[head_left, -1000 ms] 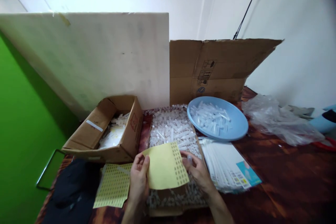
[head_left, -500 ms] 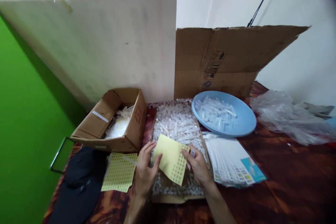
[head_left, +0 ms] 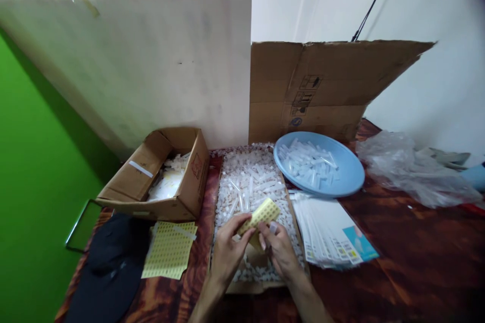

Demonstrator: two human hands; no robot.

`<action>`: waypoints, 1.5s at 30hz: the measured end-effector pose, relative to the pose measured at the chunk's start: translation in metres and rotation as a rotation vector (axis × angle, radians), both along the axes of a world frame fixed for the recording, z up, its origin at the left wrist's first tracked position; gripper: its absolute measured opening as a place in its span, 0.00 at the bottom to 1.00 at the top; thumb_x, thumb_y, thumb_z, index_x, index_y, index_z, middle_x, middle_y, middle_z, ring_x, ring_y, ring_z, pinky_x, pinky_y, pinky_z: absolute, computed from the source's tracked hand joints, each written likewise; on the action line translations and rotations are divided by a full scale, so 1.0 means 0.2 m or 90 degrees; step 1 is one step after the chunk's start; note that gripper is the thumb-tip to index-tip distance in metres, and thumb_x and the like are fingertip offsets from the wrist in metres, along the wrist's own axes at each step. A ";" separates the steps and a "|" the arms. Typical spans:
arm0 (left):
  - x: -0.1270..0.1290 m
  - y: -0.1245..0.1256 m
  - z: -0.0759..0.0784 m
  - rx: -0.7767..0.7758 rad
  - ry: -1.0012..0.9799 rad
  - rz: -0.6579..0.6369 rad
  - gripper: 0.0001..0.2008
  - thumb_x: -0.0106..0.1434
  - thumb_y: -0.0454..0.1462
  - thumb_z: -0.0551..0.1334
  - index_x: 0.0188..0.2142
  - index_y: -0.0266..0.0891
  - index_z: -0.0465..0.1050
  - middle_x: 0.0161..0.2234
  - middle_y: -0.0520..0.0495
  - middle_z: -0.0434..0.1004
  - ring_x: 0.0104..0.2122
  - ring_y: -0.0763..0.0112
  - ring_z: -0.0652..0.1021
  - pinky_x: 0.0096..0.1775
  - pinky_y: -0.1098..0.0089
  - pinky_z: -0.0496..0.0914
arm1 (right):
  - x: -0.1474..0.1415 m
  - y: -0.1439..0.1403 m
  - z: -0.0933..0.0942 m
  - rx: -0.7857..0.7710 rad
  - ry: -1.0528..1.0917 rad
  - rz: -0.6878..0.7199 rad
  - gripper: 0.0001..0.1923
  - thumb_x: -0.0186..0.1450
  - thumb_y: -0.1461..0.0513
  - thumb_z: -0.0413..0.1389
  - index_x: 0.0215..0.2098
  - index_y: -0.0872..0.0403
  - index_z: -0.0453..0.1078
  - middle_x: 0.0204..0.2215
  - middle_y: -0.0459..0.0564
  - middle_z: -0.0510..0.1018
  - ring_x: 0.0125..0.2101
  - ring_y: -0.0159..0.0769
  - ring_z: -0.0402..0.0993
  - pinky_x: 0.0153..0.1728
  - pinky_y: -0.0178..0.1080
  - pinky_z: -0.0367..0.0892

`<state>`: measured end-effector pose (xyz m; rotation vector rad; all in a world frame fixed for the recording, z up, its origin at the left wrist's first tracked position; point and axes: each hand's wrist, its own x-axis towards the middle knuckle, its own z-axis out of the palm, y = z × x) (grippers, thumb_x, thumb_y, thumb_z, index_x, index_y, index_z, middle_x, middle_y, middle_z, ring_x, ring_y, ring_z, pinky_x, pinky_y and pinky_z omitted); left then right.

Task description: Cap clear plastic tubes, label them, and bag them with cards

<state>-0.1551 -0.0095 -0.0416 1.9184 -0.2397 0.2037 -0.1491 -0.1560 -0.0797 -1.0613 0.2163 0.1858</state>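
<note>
My left hand [head_left: 228,251] pinches a yellow sticker sheet [head_left: 261,213] with rows of small printed labels, tilted nearly edge-on to me. Right beside it, my right hand [head_left: 279,247] touches the sheet's lower edge and holds a small clear tube between its fingers. Both hands hover over a flat cardboard tray [head_left: 236,287] heaped with small clear plastic tubes [head_left: 249,181].
A second yellow sticker sheet [head_left: 170,249] lies left of the tray, beside a black cap [head_left: 106,272]. A brown box [head_left: 155,174] sits at the back left. A blue basin [head_left: 346,169] holds more tubes, with fanned label sheets [head_left: 333,232] before it. Crumpled plastic [head_left: 409,166] lies right.
The yellow sheet was turned from facing me to nearly edge-on and lowered. My hands closed in together over the tray. The view shifted slightly.
</note>
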 end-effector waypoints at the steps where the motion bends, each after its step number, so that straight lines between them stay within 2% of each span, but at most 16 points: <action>1: 0.00 0.00 0.00 0.009 -0.008 0.011 0.13 0.66 0.34 0.65 0.50 0.44 0.77 0.48 0.46 0.81 0.48 0.62 0.80 0.52 0.61 0.75 | -0.01 0.01 -0.01 -0.023 -0.006 0.013 0.25 0.57 0.47 0.69 0.22 0.55 0.64 0.13 0.38 0.62 0.16 0.24 0.53 0.18 0.31 0.48; 3: 0.00 0.00 0.00 0.028 -0.024 0.013 0.13 0.66 0.33 0.65 0.50 0.44 0.76 0.48 0.46 0.81 0.48 0.62 0.80 0.52 0.62 0.75 | -0.02 0.03 -0.02 -0.041 0.001 0.010 0.24 0.56 0.49 0.70 0.22 0.55 0.65 0.12 0.37 0.61 0.15 0.22 0.51 0.17 0.30 0.45; 5: -0.02 0.01 0.01 0.044 -0.030 -0.001 0.14 0.66 0.32 0.64 0.51 0.44 0.75 0.48 0.46 0.81 0.49 0.63 0.80 0.52 0.63 0.75 | -0.03 0.03 -0.02 -0.023 0.025 -0.015 0.22 0.54 0.50 0.72 0.24 0.56 0.67 0.13 0.37 0.63 0.14 0.22 0.52 0.16 0.30 0.47; 7: -0.04 0.03 0.02 0.065 -0.042 -0.030 0.15 0.67 0.32 0.64 0.53 0.44 0.74 0.50 0.46 0.80 0.51 0.62 0.79 0.53 0.62 0.74 | -0.03 0.03 -0.01 0.013 0.046 -0.021 0.20 0.52 0.52 0.73 0.29 0.56 0.72 0.18 0.41 0.72 0.17 0.26 0.63 0.18 0.30 0.58; 9: -0.06 0.05 0.04 0.096 -0.064 -0.065 0.18 0.67 0.32 0.63 0.56 0.44 0.72 0.53 0.44 0.78 0.54 0.61 0.78 0.55 0.61 0.73 | -0.03 0.02 -0.01 0.041 0.049 -0.012 0.20 0.52 0.53 0.73 0.34 0.56 0.74 0.27 0.47 0.80 0.24 0.34 0.74 0.26 0.34 0.69; 12: -0.08 0.08 0.06 0.126 -0.100 -0.074 0.18 0.68 0.32 0.62 0.56 0.43 0.71 0.54 0.43 0.78 0.54 0.62 0.78 0.56 0.61 0.73 | -0.03 -0.01 -0.02 0.015 0.019 0.032 0.20 0.54 0.53 0.72 0.37 0.57 0.76 0.31 0.52 0.82 0.30 0.42 0.79 0.33 0.40 0.73; 20: -0.10 0.08 0.01 0.165 -0.214 0.009 0.10 0.68 0.29 0.62 0.47 0.42 0.74 0.45 0.45 0.82 0.45 0.65 0.82 0.48 0.68 0.78 | -0.05 -0.03 0.01 -0.245 -0.078 0.110 0.23 0.61 0.47 0.65 0.33 0.61 0.79 0.26 0.53 0.81 0.25 0.39 0.75 0.28 0.37 0.70; 29: -0.08 0.07 -0.04 0.217 -0.233 0.007 0.08 0.69 0.29 0.59 0.44 0.41 0.73 0.41 0.45 0.82 0.41 0.65 0.82 0.44 0.68 0.78 | -0.04 -0.05 0.06 -0.485 -0.185 0.119 0.23 0.64 0.50 0.59 0.20 0.58 0.73 0.18 0.49 0.74 0.19 0.32 0.65 0.21 0.34 0.58; 34: -0.08 0.08 -0.04 0.229 -0.191 -0.007 0.05 0.70 0.31 0.59 0.42 0.41 0.72 0.40 0.44 0.80 0.42 0.63 0.81 0.45 0.64 0.76 | -0.03 -0.05 0.12 -0.486 -0.242 0.098 0.18 0.63 0.53 0.63 0.20 0.55 0.75 0.25 0.52 0.79 0.25 0.37 0.72 0.28 0.36 0.64; 40: -0.06 0.11 -0.04 0.254 -0.204 -0.040 0.04 0.70 0.32 0.59 0.41 0.41 0.71 0.40 0.45 0.79 0.43 0.62 0.79 0.47 0.61 0.74 | -0.03 -0.06 0.12 -0.451 -0.273 0.124 0.10 0.63 0.56 0.63 0.31 0.52 0.83 0.30 0.53 0.82 0.34 0.45 0.77 0.39 0.41 0.69; 45: -0.04 0.12 -0.03 0.306 -0.245 -0.055 0.05 0.70 0.30 0.57 0.40 0.41 0.70 0.36 0.47 0.79 0.40 0.62 0.79 0.47 0.60 0.73 | -0.03 -0.06 0.12 -0.465 -0.299 0.149 0.09 0.65 0.57 0.62 0.34 0.52 0.83 0.33 0.54 0.83 0.37 0.45 0.78 0.41 0.41 0.69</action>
